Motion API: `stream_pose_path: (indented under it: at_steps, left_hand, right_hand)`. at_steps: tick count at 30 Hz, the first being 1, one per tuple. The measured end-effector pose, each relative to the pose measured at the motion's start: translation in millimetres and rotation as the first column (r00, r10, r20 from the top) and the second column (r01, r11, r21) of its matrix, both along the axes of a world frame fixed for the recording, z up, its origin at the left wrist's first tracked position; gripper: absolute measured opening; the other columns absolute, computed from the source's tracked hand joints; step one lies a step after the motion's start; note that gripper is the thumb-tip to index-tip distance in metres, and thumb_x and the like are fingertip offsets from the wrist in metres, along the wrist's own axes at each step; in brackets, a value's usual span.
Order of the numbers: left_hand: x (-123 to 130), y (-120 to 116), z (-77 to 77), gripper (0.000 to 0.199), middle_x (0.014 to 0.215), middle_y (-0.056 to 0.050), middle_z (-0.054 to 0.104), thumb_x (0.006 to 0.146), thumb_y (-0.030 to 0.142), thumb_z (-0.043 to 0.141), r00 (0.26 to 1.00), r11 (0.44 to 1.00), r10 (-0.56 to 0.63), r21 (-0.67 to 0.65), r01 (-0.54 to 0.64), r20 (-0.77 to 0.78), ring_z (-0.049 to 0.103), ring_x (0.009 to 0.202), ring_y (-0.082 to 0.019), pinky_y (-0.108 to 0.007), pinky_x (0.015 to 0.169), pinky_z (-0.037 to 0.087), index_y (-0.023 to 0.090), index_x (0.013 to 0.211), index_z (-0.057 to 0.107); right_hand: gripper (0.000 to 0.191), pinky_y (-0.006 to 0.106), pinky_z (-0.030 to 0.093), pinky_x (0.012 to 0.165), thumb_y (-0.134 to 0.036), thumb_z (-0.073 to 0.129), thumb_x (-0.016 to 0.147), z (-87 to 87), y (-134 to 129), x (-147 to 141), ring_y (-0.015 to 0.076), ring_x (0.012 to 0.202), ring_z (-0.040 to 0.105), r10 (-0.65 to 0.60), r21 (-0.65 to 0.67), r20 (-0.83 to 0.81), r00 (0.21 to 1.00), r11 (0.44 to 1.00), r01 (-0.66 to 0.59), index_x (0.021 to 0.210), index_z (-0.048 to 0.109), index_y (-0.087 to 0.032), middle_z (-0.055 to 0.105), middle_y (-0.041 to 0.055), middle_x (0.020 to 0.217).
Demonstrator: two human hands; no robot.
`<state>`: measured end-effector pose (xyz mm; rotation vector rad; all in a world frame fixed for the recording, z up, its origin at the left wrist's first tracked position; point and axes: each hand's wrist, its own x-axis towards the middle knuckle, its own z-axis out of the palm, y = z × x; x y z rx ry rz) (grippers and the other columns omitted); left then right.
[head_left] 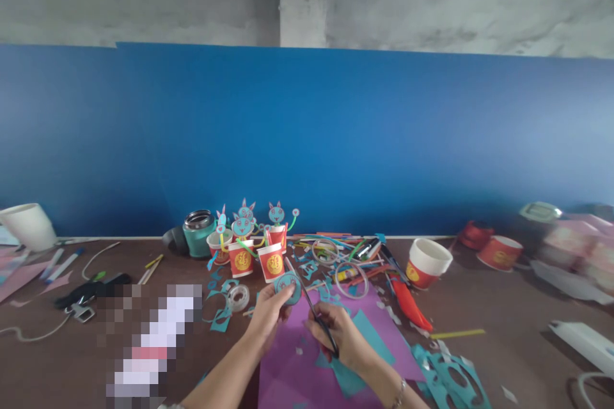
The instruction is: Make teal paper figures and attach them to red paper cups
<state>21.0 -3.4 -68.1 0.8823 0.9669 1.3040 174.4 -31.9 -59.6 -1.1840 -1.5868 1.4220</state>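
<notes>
My left hand (267, 313) pinches a round blue paper face (284, 284) with features drawn on it. In my right hand (338, 333) is a pair of dark-handled scissors (309, 302), its blades pointing up and left, close beside the disc's right edge. Whether the blades touch the paper, I cannot tell. Beneath both hands lies a purple paper sheet (281, 374), with blue paper (371, 332) on top of it. Just behind the disc stands a red paper cup (272, 262) with a gold emblem, among several cups bearing blue animal faces and bent arms.
A tape roll (238, 298) and blue scraps lie left of the purple sheet. Rings, pens and coloured sticks crowd the back centre. Stacked white and red cups (430, 259) stand right, near a red pouch-like object (411, 305). Cut-out blue sheets (453, 378) lie front right. A teal jar (199, 233) stands back left.
</notes>
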Motion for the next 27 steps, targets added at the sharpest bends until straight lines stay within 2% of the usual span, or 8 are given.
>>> stream_pose_path:
  at_steps: [5, 10, 17, 22, 27]
  left_hand:
    - [-1, 0, 0.2, 0.035, 0.040, 0.006, 0.044, 0.057, 0.043, 0.073, 0.998, 0.999, -0.037, 0.024, 0.038, -0.044, 0.034, 0.034, -0.004, -0.019, 0.037, 0.022, 0.015, 0.054, 0.053]
    - [-2, 0, 0.7, 0.035, 0.041, 0.006, 0.045, 0.056, 0.043, 0.074, 0.998, 0.999, -0.035, 0.030, 0.036, -0.043, 0.034, 0.033, -0.004, -0.019, 0.036, 0.023, 0.014, 0.054, 0.054]
    - [1, -3, 3.1, 0.035, 0.048, 0.002, 0.056, 0.054, 0.042, 0.076, 1.000, 0.999, -0.010, -0.052, 0.010, 0.008, 0.052, 0.040, -0.011, -0.020, 0.038, 0.035, 0.014, 0.064, 0.057]
    - [2, -5, 7.2, 0.034, 0.043, 0.004, 0.052, 0.054, 0.041, 0.075, 1.000, 0.999, 0.017, -0.049, -0.016, 0.006, 0.045, 0.035, -0.007, -0.019, 0.036, 0.031, 0.014, 0.059, 0.056]
    - [3, -7, 10.3, 0.031, 0.042, 0.005, 0.049, 0.055, 0.039, 0.074, 1.000, 0.999, -0.015, -0.049, 0.016, 0.017, 0.043, 0.034, -0.006, -0.018, 0.036, 0.029, 0.015, 0.056, 0.055]
  right_hand:
    - [0.029, 0.015, 0.034, 0.031, -0.042, 0.065, 0.070, -1.7, 0, 1, 0.0043, 0.030, 0.037, 0.010, -0.008, -0.029, 1.000, 1.000, -0.011, 0.066, 0.049, -0.018, 0.042, -0.0096, 0.042]
    - [0.029, 0.014, 0.030, 0.030, -0.040, 0.065, 0.070, -0.6, 1, 1, 0.0039, 0.029, 0.036, 0.014, -0.007, -0.015, 1.000, 1.000, -0.014, 0.065, 0.047, -0.018, 0.040, -0.0104, 0.041]
    - [0.031, 0.014, 0.029, 0.030, -0.044, 0.061, 0.072, 1.0, 0, 2, 0.0036, 0.030, 0.035, 0.026, 0.017, 0.013, 1.000, 1.000, -0.026, 0.064, 0.046, -0.019, 0.040, -0.0099, 0.042]
    - [0.032, 0.015, 0.032, 0.031, -0.045, 0.063, 0.070, -3.6, 1, 2, 0.0043, 0.031, 0.036, 0.029, -0.006, 0.000, 1.000, 1.000, -0.029, 0.065, 0.048, -0.018, 0.041, -0.0094, 0.043]
    - [0.029, 0.016, 0.034, 0.032, -0.043, 0.065, 0.069, -3.5, 1, 1, 0.0044, 0.032, 0.038, 0.031, -0.027, -0.038, 0.999, 0.999, -0.032, 0.068, 0.049, -0.018, 0.042, -0.0093, 0.044]
